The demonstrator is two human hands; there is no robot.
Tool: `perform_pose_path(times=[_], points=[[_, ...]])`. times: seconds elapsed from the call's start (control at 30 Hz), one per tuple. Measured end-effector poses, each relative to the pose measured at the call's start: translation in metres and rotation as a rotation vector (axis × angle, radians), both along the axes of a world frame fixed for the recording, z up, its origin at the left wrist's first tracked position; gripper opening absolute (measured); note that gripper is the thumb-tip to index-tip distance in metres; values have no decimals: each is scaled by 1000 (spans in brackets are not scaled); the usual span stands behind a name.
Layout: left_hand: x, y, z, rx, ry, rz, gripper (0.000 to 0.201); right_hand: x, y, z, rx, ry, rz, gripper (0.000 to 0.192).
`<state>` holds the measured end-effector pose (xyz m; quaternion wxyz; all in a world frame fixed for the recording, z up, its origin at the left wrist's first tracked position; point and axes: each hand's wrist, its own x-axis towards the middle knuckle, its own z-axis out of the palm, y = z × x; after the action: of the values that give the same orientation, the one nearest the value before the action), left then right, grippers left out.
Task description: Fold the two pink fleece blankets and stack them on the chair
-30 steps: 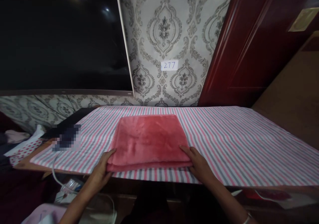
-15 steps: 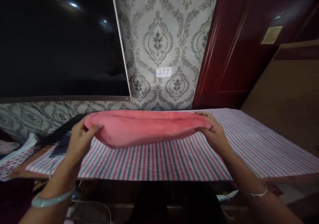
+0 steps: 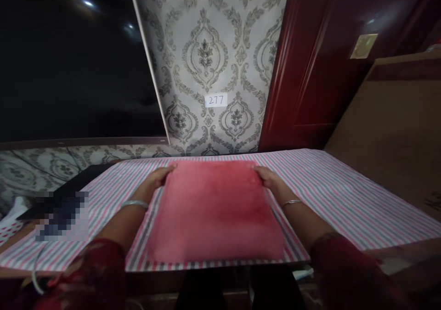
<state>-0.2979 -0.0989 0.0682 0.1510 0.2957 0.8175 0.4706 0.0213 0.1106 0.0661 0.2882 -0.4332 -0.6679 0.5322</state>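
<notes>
A pink, soft-looking folded cloth [image 3: 217, 209] lies spread as a near-square over the striped cloth [image 3: 344, 195], its near edge close to the table's front. My left hand [image 3: 161, 175] is at its far left corner, fingers closed on the edge. At the far right corner my right hand [image 3: 267, 177] has hold of the other end, with part of its fingers hidden by the fabric. Blur softens the pink surface, so its exact kind cannot be made out.
A large dark television screen [image 3: 76, 62] fills the upper left. Patterned wallpaper bears a paper label [image 3: 216, 100] marked 277. On the right stand a dark red door panel [image 3: 310, 71] and a big cardboard box [image 3: 396, 131]. A pixelated patch [image 3: 62, 216] covers something at left.
The pink cloth has gone from held up and folded over between my hands to laid flat on the striped cloth. Both hands have moved inward, toward each other.
</notes>
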Motion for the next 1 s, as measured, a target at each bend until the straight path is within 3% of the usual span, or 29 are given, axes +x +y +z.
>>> perform_pose_path(times=[0.13,0.27,0.37,0.5,0.6,0.67,1.0], points=[[1,24,-3,-207,-6,-51,41,-8,12,-32,90,-196,-64,45],[6,45,9,-297,185,-52,60,-29,18,-22,281,-393,-105,56],[27,61,11,-305,368,-136,66,-59,5,-15,451,-475,-20,51],[65,64,-20,-429,612,-297,64,-79,-27,-32,588,-576,74,41],[76,57,-48,-532,831,-301,67,-74,-35,-51,702,-647,77,44],[75,54,-57,-545,864,-290,69,-69,-34,-59,759,-676,80,46],[72,53,-52,-523,818,-224,70,-72,-25,-78,854,-691,65,47]])
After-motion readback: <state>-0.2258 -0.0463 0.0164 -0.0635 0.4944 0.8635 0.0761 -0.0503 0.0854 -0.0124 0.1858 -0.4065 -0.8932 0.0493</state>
